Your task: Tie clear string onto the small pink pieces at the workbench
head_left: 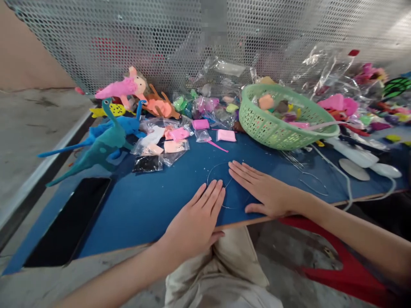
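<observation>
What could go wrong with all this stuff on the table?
The thin loop might bend or slide if the left hand or right hand presses unevenly, since both lie over or right by it.

The phone sits at the near edge of the table, so a bump could knock it off.

The white cord hangs over that edge too, and might snag.

Loop [210, 171] on table [135, 209], phone [69, 222] left, basket [276, 131] behind-right

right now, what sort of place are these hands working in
Probably an informal craft corner: a teal long-necked figure, a pink packet and a green basket of coloured pieces share a blue table.
</observation>
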Demonstrator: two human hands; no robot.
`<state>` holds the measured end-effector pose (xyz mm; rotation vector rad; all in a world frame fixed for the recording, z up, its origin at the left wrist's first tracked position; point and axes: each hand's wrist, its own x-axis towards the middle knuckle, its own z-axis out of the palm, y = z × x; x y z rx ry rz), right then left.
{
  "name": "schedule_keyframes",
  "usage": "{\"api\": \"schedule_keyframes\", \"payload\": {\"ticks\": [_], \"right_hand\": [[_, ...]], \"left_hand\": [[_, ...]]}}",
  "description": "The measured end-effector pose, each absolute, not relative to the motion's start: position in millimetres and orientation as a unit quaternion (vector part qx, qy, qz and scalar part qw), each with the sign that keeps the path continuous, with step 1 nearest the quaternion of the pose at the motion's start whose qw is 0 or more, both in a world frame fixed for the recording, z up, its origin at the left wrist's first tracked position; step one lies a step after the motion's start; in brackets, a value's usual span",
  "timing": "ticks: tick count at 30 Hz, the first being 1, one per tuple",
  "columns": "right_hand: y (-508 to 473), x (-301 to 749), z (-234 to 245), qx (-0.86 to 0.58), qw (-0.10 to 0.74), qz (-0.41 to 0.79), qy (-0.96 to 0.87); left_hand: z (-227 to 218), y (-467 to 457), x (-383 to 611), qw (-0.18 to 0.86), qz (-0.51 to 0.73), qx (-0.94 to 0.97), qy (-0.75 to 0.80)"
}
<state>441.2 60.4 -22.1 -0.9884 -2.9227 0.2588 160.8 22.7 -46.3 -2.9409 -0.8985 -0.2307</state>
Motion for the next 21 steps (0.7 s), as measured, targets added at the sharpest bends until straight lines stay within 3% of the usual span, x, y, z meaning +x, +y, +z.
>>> {"api": "schedule_keyframes", "payload": {"ticks": [10,15,19,21], "right_hand": [[79.6,416.6,-33.9,-0.268,0.025,0.111,-0.957],[84.8,424.8,-21.0,-0.257,0.079,0.145,-0.952],[93.8,437.2,-1.4,-0.384,0.232,0.117,-0.886],[96.9,437.9,2.0,-0.465,0.217,0.103,-0.852]], "left_hand": [[-50.4,19.9,162.6,0.024,-0.073,-0.955,-0.285],[-15.6,36.8,149.6,-0.025,-0.109,-0.955,-0.275],[28.1,77.3,148.8,0.006,-0.217,-0.903,-0.371],[36.0,104.8,158.8,0.013,-0.240,-0.902,-0.359]]}}
